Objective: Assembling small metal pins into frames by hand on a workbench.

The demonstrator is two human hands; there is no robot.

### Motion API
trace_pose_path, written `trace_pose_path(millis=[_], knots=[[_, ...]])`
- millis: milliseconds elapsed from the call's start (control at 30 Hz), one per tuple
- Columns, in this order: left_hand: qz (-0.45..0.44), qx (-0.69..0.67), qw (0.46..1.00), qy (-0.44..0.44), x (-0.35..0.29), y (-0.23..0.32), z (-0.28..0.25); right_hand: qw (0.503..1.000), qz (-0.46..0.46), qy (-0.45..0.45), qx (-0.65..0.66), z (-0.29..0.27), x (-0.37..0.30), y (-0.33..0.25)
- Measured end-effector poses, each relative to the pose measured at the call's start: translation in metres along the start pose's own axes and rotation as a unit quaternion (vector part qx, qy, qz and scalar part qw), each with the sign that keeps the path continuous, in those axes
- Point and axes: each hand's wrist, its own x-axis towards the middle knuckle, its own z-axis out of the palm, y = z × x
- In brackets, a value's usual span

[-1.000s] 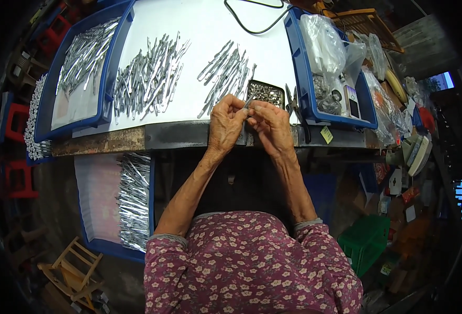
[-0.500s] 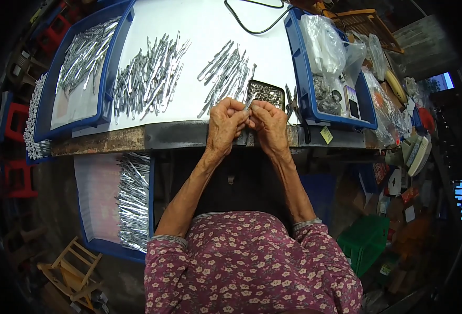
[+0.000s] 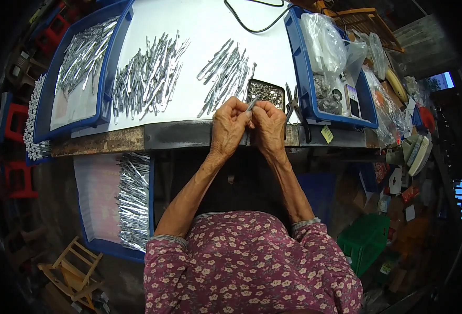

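Note:
My left hand (image 3: 228,126) and my right hand (image 3: 269,125) meet at the table's front edge, both closed in a pinch. Between their fingertips is a slim silvery metal strip (image 3: 252,104), its tip poking up past the fingers while the rest is hidden. Just beyond my right hand sits a dark, shallow tray (image 3: 274,89) of small shiny metal parts, partly covered by the fingers. A small pile of metal strips (image 3: 225,73) lies past my left hand, and a bigger pile (image 3: 149,78) is spread farther left.
Pliers (image 3: 292,104) lie right of the small tray, against a blue crate (image 3: 305,99) holding plastic bags. Another blue crate (image 3: 105,99) with strips stands at left. Below the table is a blue bin (image 3: 151,209) of strips. A black cable (image 3: 252,31) curves across the far side.
Both hands have shifted slightly, the left one a little to the right. More of the strip's tip now shows above the fingers. The piles look unchanged.

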Motion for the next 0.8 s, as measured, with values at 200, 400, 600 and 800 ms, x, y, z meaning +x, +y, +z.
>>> trace_pose_path(millis=[200,400,600,800], knots=[[0.004,0.046,0.999,0.002,-0.001,0.0,0.0,0.999,-0.008,0.033,-0.035,0.005,-0.001,-0.001],[-0.012,0.038,0.999,0.01,-0.002,0.002,-0.002,0.987,-0.037,0.045,-0.151,0.009,-0.001,-0.006],[-0.081,-0.082,0.993,-0.015,0.0,0.007,-0.008,0.989,0.001,-0.018,-0.145,0.003,0.003,-0.022],[-0.095,-0.115,0.988,-0.031,-0.002,0.01,-0.014,0.991,0.013,-0.053,-0.121,-0.003,0.005,-0.022]])
